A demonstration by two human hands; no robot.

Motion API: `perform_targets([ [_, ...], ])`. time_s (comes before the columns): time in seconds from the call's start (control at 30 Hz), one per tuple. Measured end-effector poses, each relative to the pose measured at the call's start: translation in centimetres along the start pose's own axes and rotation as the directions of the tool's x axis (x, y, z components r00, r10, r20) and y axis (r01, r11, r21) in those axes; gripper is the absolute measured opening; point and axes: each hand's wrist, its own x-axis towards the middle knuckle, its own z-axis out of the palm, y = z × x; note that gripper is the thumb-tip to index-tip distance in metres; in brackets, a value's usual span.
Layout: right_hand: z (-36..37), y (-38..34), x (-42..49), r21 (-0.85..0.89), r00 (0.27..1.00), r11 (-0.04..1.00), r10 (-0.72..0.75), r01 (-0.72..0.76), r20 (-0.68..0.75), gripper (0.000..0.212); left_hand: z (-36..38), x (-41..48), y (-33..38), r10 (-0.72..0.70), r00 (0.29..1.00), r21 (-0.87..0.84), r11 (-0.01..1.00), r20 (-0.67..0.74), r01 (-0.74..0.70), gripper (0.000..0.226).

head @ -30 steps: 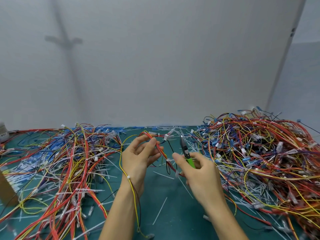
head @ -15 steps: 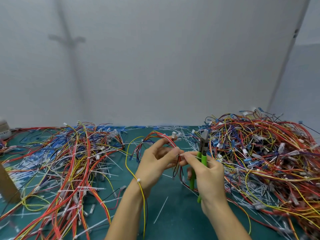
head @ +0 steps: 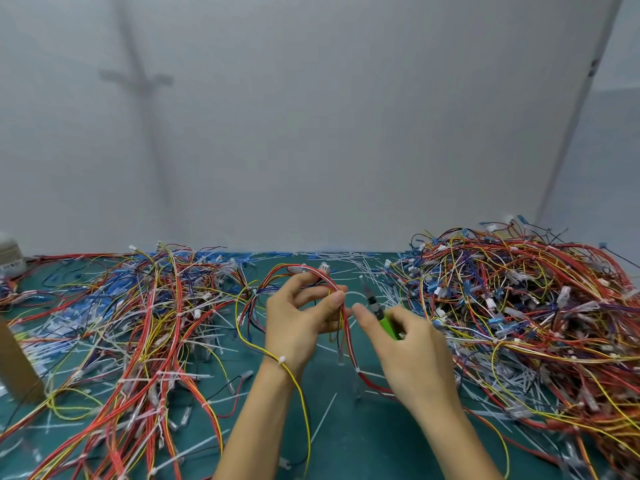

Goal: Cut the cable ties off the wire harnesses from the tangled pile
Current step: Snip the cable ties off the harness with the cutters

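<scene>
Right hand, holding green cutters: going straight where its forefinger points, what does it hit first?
Probably the red wires of the harness pinched in the left hand, just left of the forefinger of the right hand gripping the green cutters; depth is unclear.

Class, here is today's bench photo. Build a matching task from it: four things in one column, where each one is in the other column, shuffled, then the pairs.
Things:
1 green-handled cutters
2 red harness
3 tall tangled pile
4 cardboard box

Places:
A far left edge of the picture
B pinched by the left hand
C held in the right hand
D right side of the mat

Pairs: 1-C, 2-B, 3-D, 4-A
</scene>
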Motion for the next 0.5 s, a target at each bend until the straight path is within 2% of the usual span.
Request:
perform_targets([
  [0.17,0.05,0.56,0.19,-0.142,0.989,0.989,-0.024,0.045,0.143,0.081,-0.01,0.14,0.05,0.049,0.997,-0.027,0.998,-0.056,-0.051,0.025],
  [0.3,0.23,0.74,0.05,-0.193,0.99,0.979,-0.043,0.069,0.134,0.08,-0.06,0.08,0.16,0.053,0.997,-0.018,0.998,-0.061,-0.054,0.027],
  [0.5,0.27,0.99,0.31,-0.173,0.994,0.983,-0.051,0.068,0.101,0.083,0.01,-0.12,0.4,0.035,0.999,0.023,0.999,0.028,-0.035,0.029],
])
